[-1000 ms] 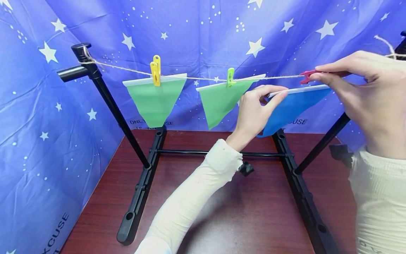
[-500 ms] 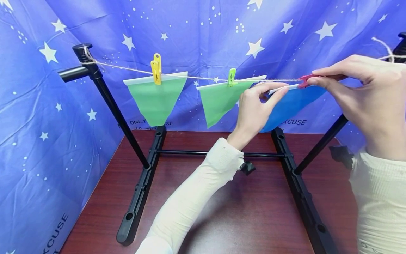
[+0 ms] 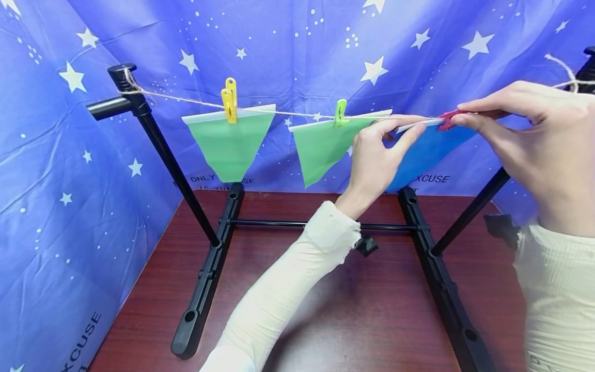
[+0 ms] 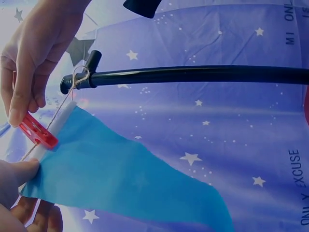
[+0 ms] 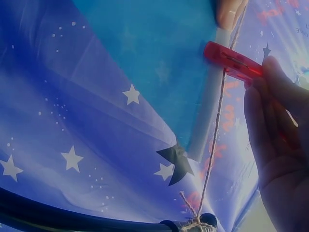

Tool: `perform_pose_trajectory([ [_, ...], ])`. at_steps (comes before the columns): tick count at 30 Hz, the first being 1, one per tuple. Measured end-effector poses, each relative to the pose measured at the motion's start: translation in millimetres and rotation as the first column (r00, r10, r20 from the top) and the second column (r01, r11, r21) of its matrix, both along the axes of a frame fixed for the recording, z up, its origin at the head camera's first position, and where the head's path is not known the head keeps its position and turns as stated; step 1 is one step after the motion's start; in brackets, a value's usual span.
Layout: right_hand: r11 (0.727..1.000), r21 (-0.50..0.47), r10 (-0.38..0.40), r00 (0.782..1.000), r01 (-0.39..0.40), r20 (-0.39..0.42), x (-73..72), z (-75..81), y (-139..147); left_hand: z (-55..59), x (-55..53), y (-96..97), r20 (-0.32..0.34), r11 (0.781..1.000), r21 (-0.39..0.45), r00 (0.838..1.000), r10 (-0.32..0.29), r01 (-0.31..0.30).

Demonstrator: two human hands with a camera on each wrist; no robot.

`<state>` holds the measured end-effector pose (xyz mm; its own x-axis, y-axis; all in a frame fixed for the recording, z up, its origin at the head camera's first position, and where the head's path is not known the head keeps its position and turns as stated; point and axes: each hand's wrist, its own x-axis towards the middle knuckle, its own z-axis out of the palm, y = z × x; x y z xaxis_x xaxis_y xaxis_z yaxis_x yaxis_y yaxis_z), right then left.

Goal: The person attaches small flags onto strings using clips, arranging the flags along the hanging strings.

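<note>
My left hand (image 3: 374,155) pinches the white top edge of a blue pennant flag (image 3: 425,150) near its left corner, just under the twine (image 3: 186,100). With thumb and fingertips my right hand (image 3: 548,155) holds a red clothespin (image 3: 448,120). In the left wrist view the clothespin (image 4: 42,133) lies across both the twine and the flag's white edge (image 4: 63,121). The right wrist view also has the clothespin (image 5: 231,60) over that edge, with the twine (image 5: 218,111) running beside it. How tightly it clamps cannot be told.
Two green flags hang further left, one under a yellow clothespin (image 3: 230,106), one under a green clothespin (image 3: 340,112). The twine is tied to a black stand (image 3: 158,139) on a dark red table (image 3: 372,310). A starry blue cloth (image 3: 288,51) hangs behind.
The red clothespin has moved slightly left and down from the twine onto the blue flag's top edge. My left hand has lifted the flag's edge up to the twine.
</note>
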<state>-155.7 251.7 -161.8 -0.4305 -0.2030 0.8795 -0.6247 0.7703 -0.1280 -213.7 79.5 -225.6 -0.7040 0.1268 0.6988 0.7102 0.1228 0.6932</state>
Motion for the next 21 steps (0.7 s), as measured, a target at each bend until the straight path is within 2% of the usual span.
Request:
perform_pose_trajectory([
  [8,1.000,0.017,-0.007,1.000,0.007,-0.004,2.1,-0.6,-1.0,2.0,3.7,-0.1,0.000,1.000,-0.004,1.000,0.006,-0.006],
  [15,0.997,0.062,-0.043,0.999,0.042,0.016,2.3,-1.4,-0.7,1.1,4.9,-0.5,0.003,1.000,-0.014,1.000,0.004,-0.004],
  [21,0.996,0.082,-0.036,0.999,0.034,0.027,2.9,-2.1,-0.3,1.0,5.1,-1.0,0.003,1.000,-0.011,1.000,-0.007,0.007],
])
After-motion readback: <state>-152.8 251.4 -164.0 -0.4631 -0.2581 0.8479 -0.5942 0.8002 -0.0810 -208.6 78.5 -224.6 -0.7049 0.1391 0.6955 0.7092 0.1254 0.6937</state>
